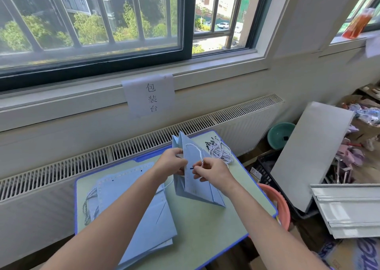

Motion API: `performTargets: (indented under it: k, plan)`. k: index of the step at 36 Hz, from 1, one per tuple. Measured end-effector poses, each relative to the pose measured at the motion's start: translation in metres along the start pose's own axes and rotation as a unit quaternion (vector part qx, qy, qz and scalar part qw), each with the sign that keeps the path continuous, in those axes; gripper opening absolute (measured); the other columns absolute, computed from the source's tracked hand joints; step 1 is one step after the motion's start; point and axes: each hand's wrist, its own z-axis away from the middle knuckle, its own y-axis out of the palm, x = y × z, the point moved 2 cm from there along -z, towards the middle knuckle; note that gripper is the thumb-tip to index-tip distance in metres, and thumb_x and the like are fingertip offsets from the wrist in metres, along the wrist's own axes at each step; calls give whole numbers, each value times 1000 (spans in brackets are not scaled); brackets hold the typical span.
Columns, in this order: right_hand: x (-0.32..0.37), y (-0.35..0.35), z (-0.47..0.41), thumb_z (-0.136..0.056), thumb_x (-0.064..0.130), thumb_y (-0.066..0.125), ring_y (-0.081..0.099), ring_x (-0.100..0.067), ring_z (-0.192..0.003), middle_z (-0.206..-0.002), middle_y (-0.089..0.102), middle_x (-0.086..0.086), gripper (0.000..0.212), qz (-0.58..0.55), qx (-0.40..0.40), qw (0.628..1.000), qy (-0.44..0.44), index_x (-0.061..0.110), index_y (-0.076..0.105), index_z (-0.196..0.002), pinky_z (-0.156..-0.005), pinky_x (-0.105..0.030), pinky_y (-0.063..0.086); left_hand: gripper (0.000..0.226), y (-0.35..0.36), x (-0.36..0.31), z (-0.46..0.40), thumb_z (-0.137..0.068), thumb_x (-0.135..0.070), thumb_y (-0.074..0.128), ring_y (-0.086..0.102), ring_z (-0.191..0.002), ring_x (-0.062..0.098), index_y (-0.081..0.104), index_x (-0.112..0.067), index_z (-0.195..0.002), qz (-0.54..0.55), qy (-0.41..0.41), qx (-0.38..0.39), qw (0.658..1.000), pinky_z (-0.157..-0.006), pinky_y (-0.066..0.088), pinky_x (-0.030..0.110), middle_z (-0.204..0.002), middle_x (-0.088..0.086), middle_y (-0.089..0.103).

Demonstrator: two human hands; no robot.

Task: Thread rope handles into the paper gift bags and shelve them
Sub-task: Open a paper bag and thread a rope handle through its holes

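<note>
A light blue paper gift bag (195,187) stands half-opened on the small green table (205,234), its top tilted away from me. My left hand (171,163) grips the bag's upper edge from the left. My right hand (211,170) pinches the end of a white twisted rope handle (197,152) near its black tip, right at a hole in the bag's front panel. The rope loops up over the bag's face. A flat stack of blue bags (141,214) lies on the table's left half, one with rope handles showing at its left. A bundle of loose rope handles (220,151) lies at the table's far right corner.
A radiator (61,167) and windowsill with a paper sign (151,96) run behind the table. Right of the table are a pink basin (277,204), a black crate (265,173), a teal basin (280,135), leaning white boards (312,154) and floor clutter.
</note>
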Motion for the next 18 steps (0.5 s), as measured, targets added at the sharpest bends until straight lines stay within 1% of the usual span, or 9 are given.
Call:
performTargets:
  k: [2, 6, 8, 10, 12, 14, 16, 18]
  plan:
    - [0, 2, 0, -88, 5, 63, 71, -13, -71, -79, 73, -7, 8, 19, 7, 1000, -1, 8, 70, -88, -66, -25, 56, 40, -1, 0, 1, -89, 3, 54, 69, -75, 23, 59, -9, -126, 1, 0, 5, 1000, -70, 61, 34, -91, 13, 71]
    - [-1, 6, -1, -87, 4, 63, 69, -13, -67, -75, 72, -4, 10, 47, 14, 999, -2, 11, 70, -84, -67, -26, 55, 41, -2, 0, 0, -89, 3, 53, 69, -74, 24, 59, -10, -127, -5, 0, 5, 1000, -72, 61, 35, -90, 13, 71]
    - [-1, 7, 0, -87, 3, 63, 69, -12, -65, -75, 72, -2, 13, 62, 22, 998, -3, 13, 69, -83, -66, -25, 54, 40, -4, 0, 0, -89, 4, 53, 70, -73, 23, 61, -9, -125, -5, -2, 2, 1000, -70, 61, 35, -87, 12, 71]
    - [-1, 9, 0, -87, 4, 63, 68, -11, -64, -75, 72, -2, 14, 89, 25, 996, -9, 15, 69, -82, -65, -23, 52, 39, -5, 1, 1, -88, 4, 53, 70, -73, 24, 62, -9, -124, -6, -4, -1, 1000, -72, 61, 37, -86, 12, 72]
    - [-1, 10, 0, -87, 5, 63, 69, -10, -64, -76, 72, -3, 17, 116, 19, 993, -18, 18, 69, -78, -67, -23, 53, 38, -6, 1, 1, -87, 4, 53, 71, -75, 24, 62, -8, -123, 2, -4, -1, 1000, -72, 61, 37, -88, 12, 72]
    - [1, 12, 0, -87, 7, 64, 70, -11, -65, -77, 73, -4, 18, 137, 9, 990, -27, 21, 68, -76, -70, -23, 54, 37, -5, 1, 1, -88, 5, 53, 72, -73, 23, 61, -8, -121, 7, -3, 0, 1000, -70, 61, 34, -88, 10, 72]
    - [3, 14, 1, -86, 8, 65, 70, -12, -67, -77, 73, -5, 15, 149, -6, 988, -37, 19, 68, -77, -69, -21, 54, 36, -5, -1, 2, -88, 5, 53, 71, -71, 21, 60, -11, -119, 7, 2, -3, 1000, -67, 61, 31, -87, 10, 71]
    - [4, 17, 2, -85, 9, 66, 70, -14, -66, -75, 71, -6, 10, 157, -27, 986, -48, 16, 68, -78, -67, -24, 54, 33, -5, -2, 2, -86, 7, 52, 69, -71, 23, 62, -11, -112, 13, 2, -11, 1000, -68, 62, 34, -89, 12, 70]
